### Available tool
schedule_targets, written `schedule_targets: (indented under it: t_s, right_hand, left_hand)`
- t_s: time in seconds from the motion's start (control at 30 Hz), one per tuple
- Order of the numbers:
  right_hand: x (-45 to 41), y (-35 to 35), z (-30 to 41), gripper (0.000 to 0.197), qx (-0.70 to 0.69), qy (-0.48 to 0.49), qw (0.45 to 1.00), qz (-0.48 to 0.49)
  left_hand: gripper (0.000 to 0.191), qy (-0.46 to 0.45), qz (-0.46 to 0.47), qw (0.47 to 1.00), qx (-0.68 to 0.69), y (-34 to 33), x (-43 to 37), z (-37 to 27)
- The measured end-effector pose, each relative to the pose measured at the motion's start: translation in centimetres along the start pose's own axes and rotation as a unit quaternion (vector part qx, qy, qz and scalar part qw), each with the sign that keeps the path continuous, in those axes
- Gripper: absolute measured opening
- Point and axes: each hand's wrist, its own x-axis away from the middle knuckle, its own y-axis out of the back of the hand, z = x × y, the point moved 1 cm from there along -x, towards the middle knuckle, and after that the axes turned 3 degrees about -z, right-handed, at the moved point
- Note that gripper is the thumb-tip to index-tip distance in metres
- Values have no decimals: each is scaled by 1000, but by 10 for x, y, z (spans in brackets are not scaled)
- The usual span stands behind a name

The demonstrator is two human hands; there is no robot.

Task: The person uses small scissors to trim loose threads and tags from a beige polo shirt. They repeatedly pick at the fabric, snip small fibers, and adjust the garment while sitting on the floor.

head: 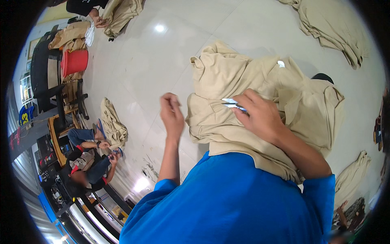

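Note:
Beige cloth garments (222, 73) lie heaped over my lap and in front of me. My right hand (256, 113) is over the heap and grips a small tool with pale blades, which looks like thread snips (233, 104). The tips of the tool point left, just above the cloth. My left hand (172, 113) is raised to the left of the heap, apart from the cloth, with its fingers curled and blurred; whether it holds anything small cannot be seen. A small white tag (281, 64) shows on the upper part of the cloth.
Thread scraps (149, 167) lie on the tiled floor (146, 70). A seated person (88, 161) with beige cloth (112, 122) is at the left, another person's hand (99, 22) at the upper left. A red container (75, 63) stands beside black furniture. More beige cloth (332, 27) lies upper right.

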Motion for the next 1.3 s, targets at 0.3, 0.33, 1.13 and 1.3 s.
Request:
schedule_targets:
  t_s: [0.3, 0.33, 1.13, 1.3]
  right_hand:
    - [-4, 26, -2, 23, -48, -25, 995, -87]
    - [-4, 29, -1, 23, -49, -36, 994, -90]
    - [16, 62, -44, 20, 13, -159, 985, -71]
    - [18, 68, -46, 15, 34, -170, 984, -25]
  left_hand:
    - [21, 120, -34, 979, -161, 42, 0, 213]
    - [22, 134, -40, 980, -143, 33, 5, 215]
    - [45, 151, -259, 936, -183, 97, 100, 239]
    - [26, -117, 3, 992, -52, -24, -15, 0]
